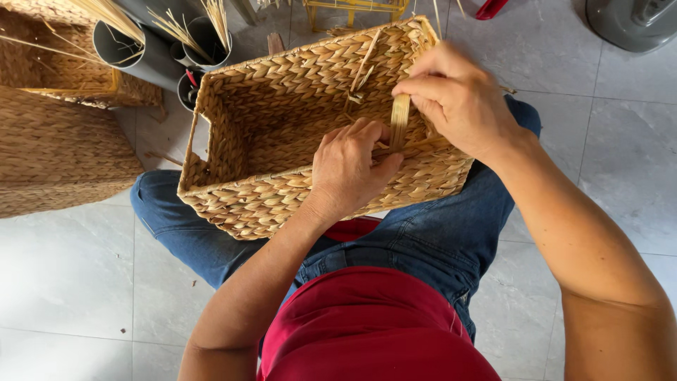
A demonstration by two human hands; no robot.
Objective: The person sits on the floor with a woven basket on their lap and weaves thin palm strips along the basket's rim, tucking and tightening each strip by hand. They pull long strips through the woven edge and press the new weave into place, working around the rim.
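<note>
A rectangular woven basket point(282, 127) rests on the person's lap over blue jeans point(423, 240), its open side up; the left hand point(349, 169) grips its near wall, while the right hand point(458, 99) pinches a flat straw strip point(400, 123) (standing upright at the rim) above a grey tiled floor point(70, 282)

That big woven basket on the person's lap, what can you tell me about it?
The basket is rectangular, open-topped and empty, woven from thick braided straw-coloured fibre, seemingly dried plant material. It rests tilted on the person's jeans, its opening turned toward the camera. A flat pale strip stands upright at its near wall, with loose ends sticking up at the far rim. The left hand reaches inside over the near wall, and the right hand pinches the strip's top.
</note>
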